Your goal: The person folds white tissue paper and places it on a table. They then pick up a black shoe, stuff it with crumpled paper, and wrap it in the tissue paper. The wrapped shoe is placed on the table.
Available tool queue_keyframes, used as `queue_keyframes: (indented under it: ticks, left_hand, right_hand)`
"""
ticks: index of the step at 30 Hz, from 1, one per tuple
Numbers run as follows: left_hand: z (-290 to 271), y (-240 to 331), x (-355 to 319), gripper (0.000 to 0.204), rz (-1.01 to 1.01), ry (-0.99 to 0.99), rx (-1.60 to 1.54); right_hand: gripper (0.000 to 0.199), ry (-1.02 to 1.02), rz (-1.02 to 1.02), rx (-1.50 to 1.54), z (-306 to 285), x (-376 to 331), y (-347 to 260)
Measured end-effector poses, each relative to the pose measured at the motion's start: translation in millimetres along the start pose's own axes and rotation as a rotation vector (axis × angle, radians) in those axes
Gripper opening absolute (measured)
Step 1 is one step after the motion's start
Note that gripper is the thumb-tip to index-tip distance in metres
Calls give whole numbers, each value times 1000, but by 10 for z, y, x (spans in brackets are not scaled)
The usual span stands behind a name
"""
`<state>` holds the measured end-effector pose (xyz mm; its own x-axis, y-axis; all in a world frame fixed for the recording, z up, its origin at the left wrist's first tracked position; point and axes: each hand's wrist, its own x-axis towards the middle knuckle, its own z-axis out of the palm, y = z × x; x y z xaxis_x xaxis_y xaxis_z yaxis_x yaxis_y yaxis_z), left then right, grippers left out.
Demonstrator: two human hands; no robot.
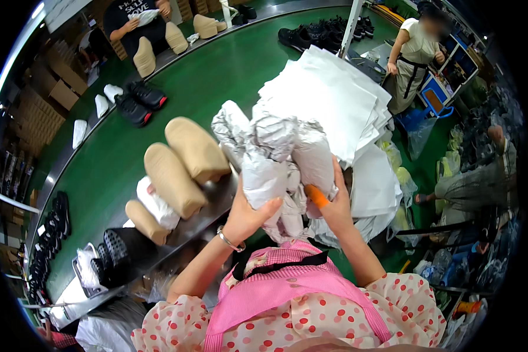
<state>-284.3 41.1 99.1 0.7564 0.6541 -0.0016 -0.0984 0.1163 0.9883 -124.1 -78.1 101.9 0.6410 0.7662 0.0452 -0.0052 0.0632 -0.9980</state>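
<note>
Several wads of crumpled white paper point(272, 138) are bunched in front of my chest, between my two hands. My left hand point(245, 216), with a metal bangle at the wrist, grips the near left wad, its thumb laid across the front. On the other side my right hand point(338, 206) wraps round a wad, an orange cover point(316, 196) on its thumb. Both hands' fingers are partly hidden behind the paper. Just beyond lies a tall, uneven stack of white paper sheets point(328, 88). Beige shoe-shaped forms point(173, 179) lie to the left of my left hand.
A green work surface point(217, 64) with a metal edge curves away ahead. On it stand black shoes with red accents point(139, 102) and more dark shoes point(325, 35). One person works across it at the far left; another stands at the right. Yellow-green bundles in plastic point(406, 179) hang right.
</note>
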Motion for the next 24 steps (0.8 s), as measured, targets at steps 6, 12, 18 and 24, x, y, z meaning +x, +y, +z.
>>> queue_keyframes:
  ticks: [6, 12, 18, 24]
  left_hand:
    - [-122, 395, 1054, 74, -34, 75, 108]
    - [-501, 615, 1878, 78, -71, 142, 63]
    - [-1175, 816, 2809, 86, 20, 191, 130]
    - [-1817, 593, 3691, 88, 86, 208, 64]
  right_hand:
    - [74, -108, -75, -3, -38, 1241, -27]
    - [73, -191, -9, 192, 329, 2250, -202]
    - [71, -188, -156, 29, 897, 3311, -176]
    - [69, -320, 6, 150, 1346, 4359, 207]
